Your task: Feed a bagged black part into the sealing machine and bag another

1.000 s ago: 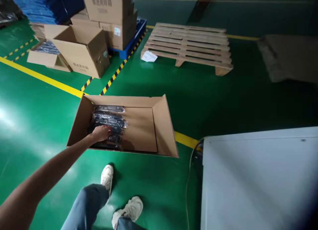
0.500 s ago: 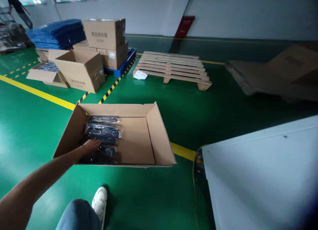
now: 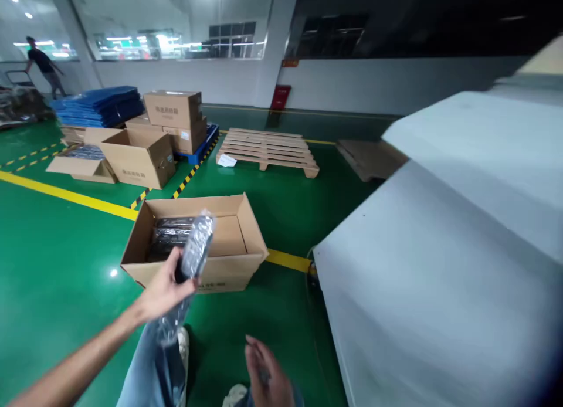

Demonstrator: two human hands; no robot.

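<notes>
My left hand (image 3: 165, 290) is closed around a long black part sealed in a clear plastic bag (image 3: 193, 251), held up in front of me above the floor. Behind it an open cardboard box (image 3: 229, 260) stands on the green floor, with more bagged black parts (image 3: 169, 231) stacked at its left end. My right hand (image 3: 268, 375) comes in low at the bottom of the view, blurred, fingers loosely apart and holding nothing I can see.
A large white machine top (image 3: 440, 266) fills the right side. A wooden pallet (image 3: 268, 149), stacked cartons (image 3: 173, 116), an open carton (image 3: 138, 155) and blue sheets (image 3: 99, 102) lie beyond. A person (image 3: 41, 64) stands far back left. Yellow lines (image 3: 65, 196) cross the floor.
My left hand has lifted one bagged part out of the box and pulled it toward me. The view has tilted up. My right hand has come into view.
</notes>
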